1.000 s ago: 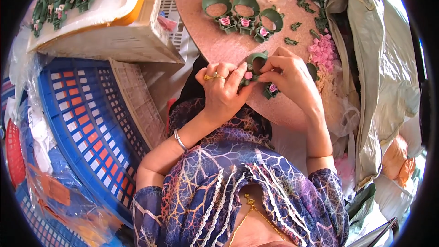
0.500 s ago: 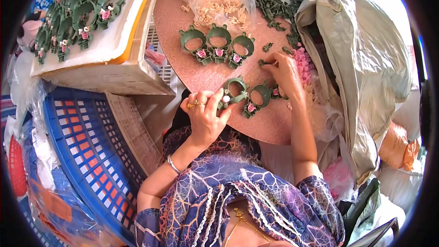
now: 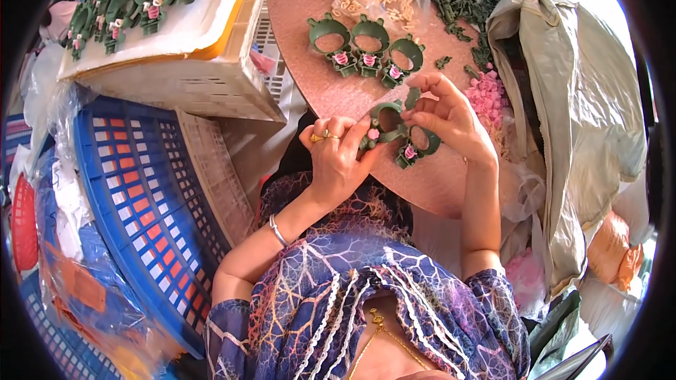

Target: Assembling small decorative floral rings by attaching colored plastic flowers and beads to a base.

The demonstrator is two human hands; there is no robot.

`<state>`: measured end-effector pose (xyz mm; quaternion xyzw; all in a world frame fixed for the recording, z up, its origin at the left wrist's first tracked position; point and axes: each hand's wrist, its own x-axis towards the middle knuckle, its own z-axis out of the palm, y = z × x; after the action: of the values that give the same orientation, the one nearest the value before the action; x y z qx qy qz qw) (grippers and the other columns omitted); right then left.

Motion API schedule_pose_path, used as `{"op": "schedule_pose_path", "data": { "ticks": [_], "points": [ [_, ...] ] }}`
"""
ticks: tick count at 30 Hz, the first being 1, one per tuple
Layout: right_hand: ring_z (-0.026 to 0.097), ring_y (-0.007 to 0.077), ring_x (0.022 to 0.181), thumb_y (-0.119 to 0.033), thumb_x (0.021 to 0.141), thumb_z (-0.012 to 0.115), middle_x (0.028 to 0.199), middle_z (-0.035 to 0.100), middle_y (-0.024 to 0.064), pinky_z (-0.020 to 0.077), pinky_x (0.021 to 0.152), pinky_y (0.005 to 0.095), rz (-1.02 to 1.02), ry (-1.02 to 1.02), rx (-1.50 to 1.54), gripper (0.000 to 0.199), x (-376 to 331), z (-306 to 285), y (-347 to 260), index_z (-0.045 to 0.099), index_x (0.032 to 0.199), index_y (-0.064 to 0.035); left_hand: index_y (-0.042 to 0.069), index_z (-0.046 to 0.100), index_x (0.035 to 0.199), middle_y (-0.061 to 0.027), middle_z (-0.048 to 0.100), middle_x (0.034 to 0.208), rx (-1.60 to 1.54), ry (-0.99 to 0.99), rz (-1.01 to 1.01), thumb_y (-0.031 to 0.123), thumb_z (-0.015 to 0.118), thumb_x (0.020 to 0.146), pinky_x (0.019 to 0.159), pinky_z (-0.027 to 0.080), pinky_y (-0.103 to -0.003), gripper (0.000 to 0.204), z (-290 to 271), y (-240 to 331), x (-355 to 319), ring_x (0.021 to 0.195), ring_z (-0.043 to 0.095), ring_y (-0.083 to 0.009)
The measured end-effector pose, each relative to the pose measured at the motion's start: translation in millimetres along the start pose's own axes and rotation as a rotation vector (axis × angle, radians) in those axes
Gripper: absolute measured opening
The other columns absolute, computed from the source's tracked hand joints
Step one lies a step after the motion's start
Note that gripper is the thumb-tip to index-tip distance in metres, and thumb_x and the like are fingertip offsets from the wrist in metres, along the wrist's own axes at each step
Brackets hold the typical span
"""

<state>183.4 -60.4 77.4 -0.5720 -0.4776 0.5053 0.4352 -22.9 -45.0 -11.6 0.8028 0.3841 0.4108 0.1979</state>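
Observation:
My left hand (image 3: 336, 160) pinches a green ring-shaped plastic figure (image 3: 384, 108) that bears a small pink part. Between the fingertips of my right hand (image 3: 451, 121) is a small green plastic piece (image 3: 412, 98), close beside the ring of that figure. Just below my right fingers lies another green figure (image 3: 408, 157) with a pink part, on the pinkish table (image 3: 310, 74). Farther off, three similar green figures (image 3: 369, 30) lie in a row, each with a pink part on its body. My fingers partly cover the held figure.
Beige pieces (image 3: 384, 7) spill from a clear bag beyond the row. Dark green pieces (image 3: 461, 3) and pink pieces (image 3: 486, 98) are heaped on the right, by a grey-green sack (image 3: 563, 98). At left, many figures lie on a white foam box (image 3: 190, 74) above a blue basket (image 3: 134, 197).
My right hand has come back from the loose green pieces to the held figure, bringing a small green piece. The whole view has shifted, so the table sits farther right and higher.

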Motion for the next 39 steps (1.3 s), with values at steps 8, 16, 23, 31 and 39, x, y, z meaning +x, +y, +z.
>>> {"op": "schedule_pose_path", "data": {
  "ticks": [8,16,23,31,39],
  "points": [
    [0.060,0.0099,0.075,0.002,0.084,0.070,0.090,0.070,0.0026,0.0452,0.066,0.0241,-0.146,0.015,-0.287,0.013,-0.9,15.9,4.2,0.062,0.091,-0.0039,0.012,0.069,0.109,-0.0009,0.059,0.093,-0.019,0.039,-0.004,0.023,0.086,0.068,0.088,0.029,-0.042,0.046,3.7,-1.4,-1.0,0.092,0.054,-0.0220],
    [0.067,0.0167,0.088,0.007,0.079,0.072,0.094,0.072,0.0070,0.0506,0.077,0.0285,-0.224,-0.087,-0.465,0.013,1.0,21.2,-0.9,0.071,0.089,-0.0027,0.012,0.069,0.110,-0.0011,0.059,0.093,-0.025,0.059,-0.003,0.025,0.086,0.068,0.088,0.029,-0.042,0.047,4.6,-3.5,-3.4,0.092,0.054,-0.0220],
    [0.069,0.0210,0.078,-0.005,0.079,0.076,0.088,0.074,0.0059,0.0514,0.072,0.0341,-0.212,-0.037,-0.632,0.011,4.8,18.5,3.5,0.074,0.090,-0.0047,0.012,0.070,0.107,-0.0008,0.059,0.092,-0.007,0.051,0.002,0.027,0.086,0.069,0.087,0.029,-0.042,0.044,4.5,-1.9,-2.0,0.091,0.053,-0.0217],
    [0.070,0.0203,0.075,-0.006,0.079,0.076,0.083,0.073,0.0088,0.0513,0.069,0.0316,0.122,0.019,-0.419,0.011,10.2,23.2,-8.4,0.073,0.088,-0.0016,0.013,0.071,0.110,0.0009,0.058,0.091,-0.012,0.029,-0.012,0.027,0.085,0.071,0.086,0.029,-0.041,0.044,1.8,-0.9,-1.3,0.090,0.052,-0.0202],
    [0.064,0.0235,0.079,-0.010,0.074,0.078,0.084,0.065,0.0072,0.0484,0.072,0.0355,0.036,-0.053,-0.720,0.014,23.0,22.8,-19.3,0.071,0.084,-0.0032,0.014,0.070,0.113,0.0014,0.058,0.093,-0.006,0.022,-0.016,0.026,0.084,0.070,0.087,0.029,-0.042,0.046,2.4,-0.1,-0.1,0.091,0.052,-0.0208]
  ]
}}
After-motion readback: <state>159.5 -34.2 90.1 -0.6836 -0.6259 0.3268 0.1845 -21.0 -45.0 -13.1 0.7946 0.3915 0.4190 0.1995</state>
